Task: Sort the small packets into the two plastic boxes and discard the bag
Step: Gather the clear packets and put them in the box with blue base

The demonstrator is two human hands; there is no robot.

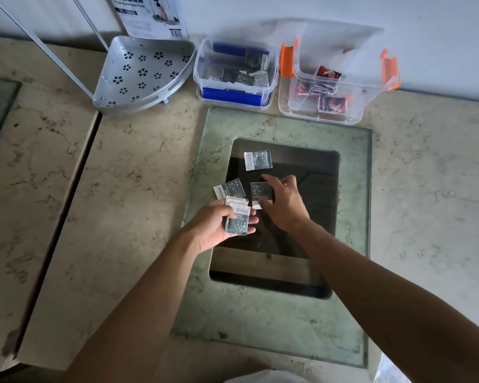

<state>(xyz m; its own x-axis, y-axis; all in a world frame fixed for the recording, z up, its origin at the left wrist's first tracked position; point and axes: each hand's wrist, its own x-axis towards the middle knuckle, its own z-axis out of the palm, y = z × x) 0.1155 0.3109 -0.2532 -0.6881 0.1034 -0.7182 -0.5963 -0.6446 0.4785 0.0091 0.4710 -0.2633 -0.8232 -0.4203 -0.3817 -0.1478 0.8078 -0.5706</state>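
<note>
Left hand point(217, 228) fingers are clamping a small stack of silver packets point(237, 217); right hand point(284, 203) fingers are pinching one packet point(260, 192) off the table point(282, 123). Two more are lying loose. Blue-clipped box point(234, 73) is holding silver packets, orange-clipped box point(333, 87) red ones. White plastic at bottom edge is cut off, hard to identify.

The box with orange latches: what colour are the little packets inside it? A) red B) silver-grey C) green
A: the packets in the box with orange latches are red, while the silver-grey ones sit in the blue-latched box.
</note>
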